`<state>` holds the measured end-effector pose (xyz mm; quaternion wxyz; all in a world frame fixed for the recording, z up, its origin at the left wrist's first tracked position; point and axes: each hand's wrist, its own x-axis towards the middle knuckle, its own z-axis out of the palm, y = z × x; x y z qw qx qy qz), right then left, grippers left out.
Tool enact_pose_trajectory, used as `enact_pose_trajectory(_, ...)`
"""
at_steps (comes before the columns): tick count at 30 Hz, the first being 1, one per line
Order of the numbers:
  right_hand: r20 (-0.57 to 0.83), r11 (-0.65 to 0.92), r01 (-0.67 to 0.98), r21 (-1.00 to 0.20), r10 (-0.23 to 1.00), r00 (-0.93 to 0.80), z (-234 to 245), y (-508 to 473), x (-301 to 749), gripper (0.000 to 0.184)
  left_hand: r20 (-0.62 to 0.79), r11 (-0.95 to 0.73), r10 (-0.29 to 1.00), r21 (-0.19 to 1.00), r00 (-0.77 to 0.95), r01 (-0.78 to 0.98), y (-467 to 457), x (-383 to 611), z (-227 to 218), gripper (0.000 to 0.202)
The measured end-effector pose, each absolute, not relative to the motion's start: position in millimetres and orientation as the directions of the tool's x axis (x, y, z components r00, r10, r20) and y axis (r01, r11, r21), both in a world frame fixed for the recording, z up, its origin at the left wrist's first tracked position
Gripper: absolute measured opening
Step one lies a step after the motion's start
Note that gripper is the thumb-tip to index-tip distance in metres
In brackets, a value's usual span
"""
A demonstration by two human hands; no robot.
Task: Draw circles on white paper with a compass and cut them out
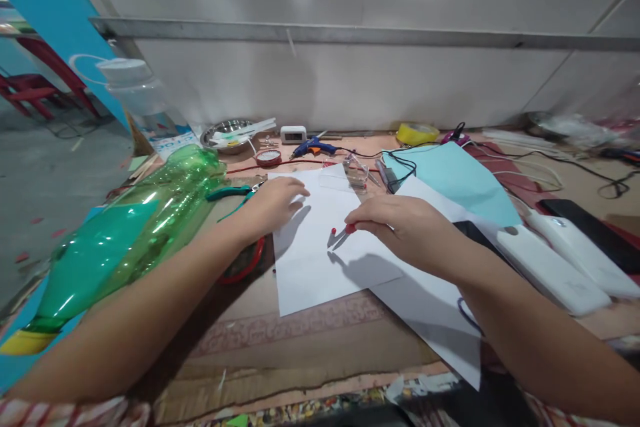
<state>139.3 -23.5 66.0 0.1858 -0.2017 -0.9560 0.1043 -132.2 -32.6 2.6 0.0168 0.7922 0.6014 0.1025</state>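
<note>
A sheet of white paper (305, 287) lies in front of me. My left hand (277, 203) rests at its upper left part, fingers extended with the thumb apart, holding nothing. Over the middle of the sheet, my right hand (400, 227) pinches a small thin grey tool with a red grip (342, 239), its tip pointing down to the left. Its exact kind is unclear. Beside the tool a small red bead-like end (333, 231) shows above a short grey piece; I cannot tell whether they are joined. Teal-handled pliers (230, 193) lie next to my left hand, partly hidden.
At left lies a large green plastic bottle (170, 200). A blue glue gun (315, 147), a metal bowl (227, 137) and yellow tape (417, 134) sit along the back. Light blue paper (455, 173), cables and white power-bank-like blocks (550, 267) are at right.
</note>
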Motion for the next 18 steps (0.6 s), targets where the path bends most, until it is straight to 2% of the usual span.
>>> enact_pose_trajectory(4, 0.284, 0.897, 0.361, -0.255, 0.427, -0.859, 66.1, -24.6, 129.8, 0.02, 0.144, -0.326, 0.941, 0.149, 0.306, 0.933, -62.3, -132.8, -12.4, 0.03)
enact_pose_trajectory(12, 0.287, 0.924, 0.341, -0.175, 0.379, -0.88, 65.7, -24.4, 122.9, 0.026, 0.132, -0.324, 0.944, 0.186, 0.304, 0.927, -60.2, -135.1, -28.0, 0.028)
enact_pose_trajectory(18, 0.241, 0.908, 0.382, -0.172, 0.415, -0.877, 68.7, -19.0, 113.1, 0.026, 0.121, -0.309, 0.95, 0.2, 0.289, 0.93, -60.6, -133.9, -29.1, 0.028)
